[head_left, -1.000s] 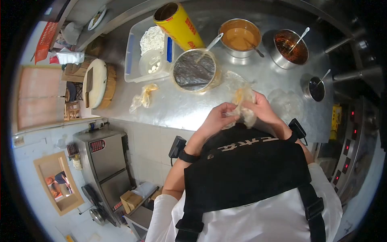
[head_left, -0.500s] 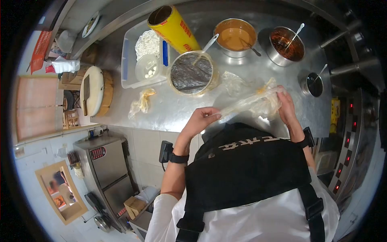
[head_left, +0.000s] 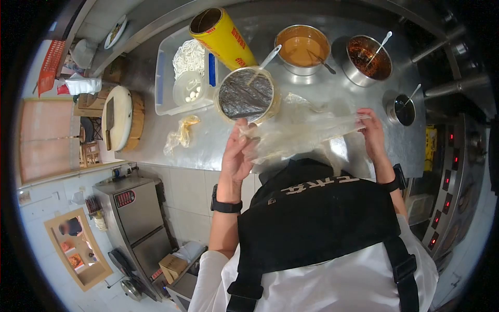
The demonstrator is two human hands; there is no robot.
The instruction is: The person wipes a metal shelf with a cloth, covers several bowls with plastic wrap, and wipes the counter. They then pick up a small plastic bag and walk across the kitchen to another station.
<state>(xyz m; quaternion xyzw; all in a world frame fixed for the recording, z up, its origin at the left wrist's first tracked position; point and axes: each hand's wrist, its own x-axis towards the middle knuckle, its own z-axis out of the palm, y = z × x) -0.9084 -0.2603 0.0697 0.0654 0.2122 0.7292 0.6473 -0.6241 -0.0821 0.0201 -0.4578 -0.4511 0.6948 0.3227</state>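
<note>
A crumpled sheet of clear cling film (head_left: pixel 306 134) is stretched between my two hands above the steel table's near edge. My left hand (head_left: pixel 237 156) pinches its left end, close below a round tub with dark contents (head_left: pixel 245 96). The right hand (head_left: pixel 371 136) grips the other end, fingers bent around it. Behind the film lies another crumpled piece of clear film (head_left: pixel 300 102), partly hidden. To the left, a yellow-stained wad of clear film (head_left: pixel 182 134) rests on the metal. A white spoon (head_left: pixel 267 57) leans in the tub.
Beyond the tub are a yellow roll (head_left: pixel 223 39) and a clear bin with white noodles (head_left: pixel 189 60). Pots of orange sauce (head_left: pixel 301 49), red chili sauce (head_left: pixel 368 57) and dark liquid (head_left: pixel 404 109) stand right. A cleaver (head_left: pixel 109 119) lies on a round chopping block (head_left: pixel 122 117) at left.
My left hand has moved left and up, and the film has spread from a bunched strip into a wider sheet. The right hand has shifted slightly right.
</note>
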